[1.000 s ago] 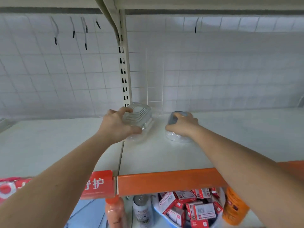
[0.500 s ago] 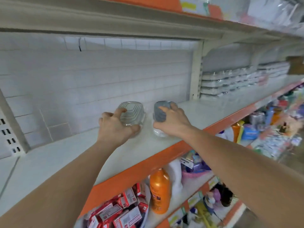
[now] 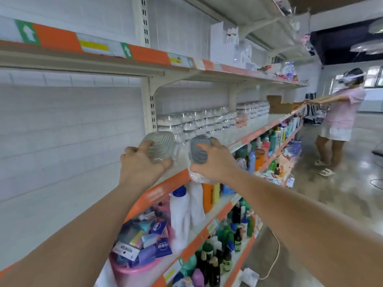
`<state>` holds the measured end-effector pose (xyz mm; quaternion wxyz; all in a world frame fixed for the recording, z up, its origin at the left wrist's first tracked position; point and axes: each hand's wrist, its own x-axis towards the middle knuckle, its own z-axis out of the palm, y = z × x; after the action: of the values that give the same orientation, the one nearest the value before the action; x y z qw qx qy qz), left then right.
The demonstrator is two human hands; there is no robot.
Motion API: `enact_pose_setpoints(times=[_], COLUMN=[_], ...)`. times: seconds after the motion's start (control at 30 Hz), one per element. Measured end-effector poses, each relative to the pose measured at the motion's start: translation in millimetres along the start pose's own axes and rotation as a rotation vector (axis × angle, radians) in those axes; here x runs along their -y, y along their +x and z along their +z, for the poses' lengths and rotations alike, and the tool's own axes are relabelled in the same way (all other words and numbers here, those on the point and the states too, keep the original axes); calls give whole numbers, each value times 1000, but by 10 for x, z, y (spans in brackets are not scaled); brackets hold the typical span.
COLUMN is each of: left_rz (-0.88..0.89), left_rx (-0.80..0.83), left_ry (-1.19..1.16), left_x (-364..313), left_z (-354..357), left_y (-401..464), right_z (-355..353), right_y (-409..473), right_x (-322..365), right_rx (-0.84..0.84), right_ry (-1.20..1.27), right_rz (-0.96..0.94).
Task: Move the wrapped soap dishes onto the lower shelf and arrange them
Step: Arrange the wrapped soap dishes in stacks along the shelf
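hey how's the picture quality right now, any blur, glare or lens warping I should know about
Head view: strong wide-angle warping bows the orange-edged shelf and stretches both forearms; the left hand on the clear ribbed wrapped soap dish and right hand on the grey one look slightly soft; glare streaks the glossy floor; lighting is even otherwise.

Shop aisle with long white shelving on the left of the frame

White gridded back panels [image 3: 68, 125] fill the left; slotted uprights [image 3: 153, 112] carry shelves with orange price strips [image 3: 145, 54]. Lower tiers at centre hold bottles [image 3: 207, 195] and a pink basket [image 3: 132, 270] of packets. At the right, a glossy grey floor [image 3: 335, 204] reflects light. A person in a headset [image 3: 339, 117] stands at upper right, before bright windows [image 3: 375, 79] and a dark ceiling [image 3: 339, 42] with round lamps [image 3: 366, 47].
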<state>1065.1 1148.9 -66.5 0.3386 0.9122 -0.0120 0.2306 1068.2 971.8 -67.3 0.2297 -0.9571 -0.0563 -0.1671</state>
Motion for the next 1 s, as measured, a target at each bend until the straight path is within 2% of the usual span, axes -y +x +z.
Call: enact_pose_setpoints(times=[0.4, 0.57, 0.8, 1.0], left_rz=[86, 124, 124, 121], left_rx=[95, 113, 134, 73], left_ry=[-15, -29, -14, 57], left_x=[-1020, -1292, -1802, -2332], left_z=[1505, 2225, 3118, 3987], left_y=[899, 1569, 2440, 3018], right_z=[-395, -462, -626, -733], right_y=[810, 1503, 2488, 3239], right_x=[-1510, -2159, -3018, -3978], right_rx=[-60, -74, -93, -91], right_ry=[14, -58, -16, 6], right_rz=[82, 125, 138, 98])
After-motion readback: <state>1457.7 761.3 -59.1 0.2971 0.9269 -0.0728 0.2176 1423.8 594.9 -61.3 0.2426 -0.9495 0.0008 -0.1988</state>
